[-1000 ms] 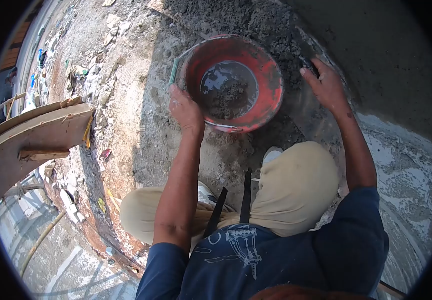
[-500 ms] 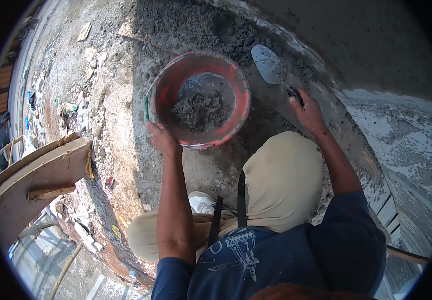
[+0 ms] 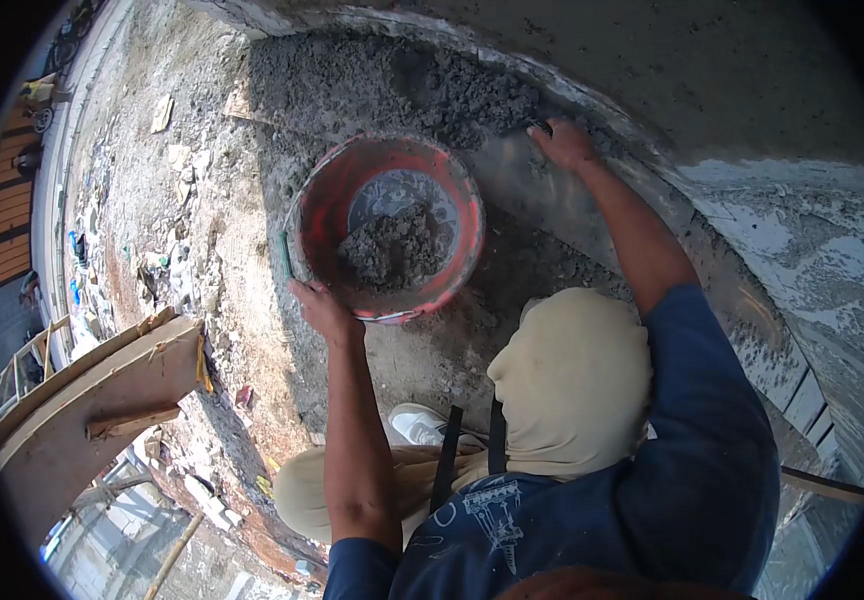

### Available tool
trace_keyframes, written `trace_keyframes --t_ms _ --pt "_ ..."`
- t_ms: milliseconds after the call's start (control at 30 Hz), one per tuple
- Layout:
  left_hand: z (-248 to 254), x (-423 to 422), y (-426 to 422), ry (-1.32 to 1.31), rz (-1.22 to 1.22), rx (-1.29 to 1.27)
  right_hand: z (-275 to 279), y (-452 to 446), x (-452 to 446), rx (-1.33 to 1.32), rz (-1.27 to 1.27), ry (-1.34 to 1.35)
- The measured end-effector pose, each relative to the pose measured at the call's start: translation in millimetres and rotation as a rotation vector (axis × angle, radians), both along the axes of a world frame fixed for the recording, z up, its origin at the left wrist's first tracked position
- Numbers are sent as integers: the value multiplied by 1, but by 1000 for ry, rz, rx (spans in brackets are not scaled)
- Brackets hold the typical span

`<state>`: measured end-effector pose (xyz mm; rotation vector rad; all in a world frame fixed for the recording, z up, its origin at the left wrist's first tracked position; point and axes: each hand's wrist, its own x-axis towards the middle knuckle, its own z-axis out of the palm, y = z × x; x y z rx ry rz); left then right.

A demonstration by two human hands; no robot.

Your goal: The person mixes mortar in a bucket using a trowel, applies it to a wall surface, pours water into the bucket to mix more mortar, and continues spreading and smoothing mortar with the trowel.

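Note:
A red bucket (image 3: 465,235) stands on the ground with a heap of wet grey mortar (image 3: 397,245) and some watery mix inside. Its near-left rim is gripped by my left hand (image 3: 326,312), close to the green handle grip (image 3: 285,257). Beyond the bucket to the right, my right hand (image 3: 564,145) is closed round the dark handle of a trowel (image 3: 544,128). The trowel's blade is hard to make out against the mortar pile (image 3: 472,95) on the ground.
A grey wall (image 3: 732,90) with a pale lower edge curves along the top and right. At the left stand a wooden board structure (image 3: 92,410) and scattered rubble (image 3: 182,170). My bent knees are close below the bucket.
My right hand has reached forward with the trowel to the ground mortar. Mortar now lies heaped in the bucket, unlike in the earliest frame. My left hand stays at the rim.

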<state>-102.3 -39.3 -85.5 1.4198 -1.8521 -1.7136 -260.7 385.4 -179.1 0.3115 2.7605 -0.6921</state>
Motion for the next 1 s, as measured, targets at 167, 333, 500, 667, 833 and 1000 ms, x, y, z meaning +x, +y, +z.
trace_keyframes --t_ms 167,333,500,667,833,1000 --pt "14 -6 16 -153 -138 -257 26 -8 18 79 -8 -11" --pt "24 -8 29 -228 -249 -427 62 12 43 69 0 130" --pt "40 -14 51 -111 -316 -553 139 3 66 96 53 187" --pt "52 -30 79 26 -156 -366 186 -42 95 104 217 252" --pt "43 -31 68 17 -152 -212 181 -64 112 -30 396 248" --pt "9 7 2 -84 -51 -27 129 -26 110 -210 90 99"
